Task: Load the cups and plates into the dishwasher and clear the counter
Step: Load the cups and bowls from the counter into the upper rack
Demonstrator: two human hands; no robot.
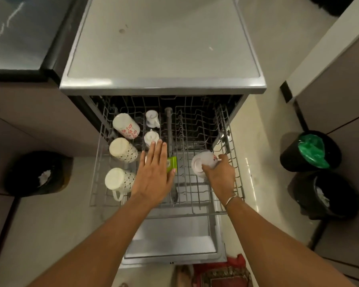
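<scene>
At the bottom of the frame, the lowered dishwasher door [170, 243] is seen lying flat, with a pulled-out wire rack [197, 204] above it. Over the middle of the rack the left hand [153, 175] is held open and flat, palm down, with the fingers straight and nothing gripped; a green box [172, 164] is partly covered by it. To the right of centre, a white cup [201, 162] is gripped by the right hand [220, 175], with the fingers curled round its side; the cup is tipped on its side with its base towards the left, over the right part of the rack. A thin bracelet [233, 200] is worn on that wrist. Three patterned mugs [122, 150] are laid in a column along the left side of the rack, and two small cups [151, 137] are set just beyond the left fingertips. Further up, the grey worktop [164, 48] fills the upper middle. Dark bins are placed on the floor at the left edge [39, 172] and the right edge [311, 152].
</scene>
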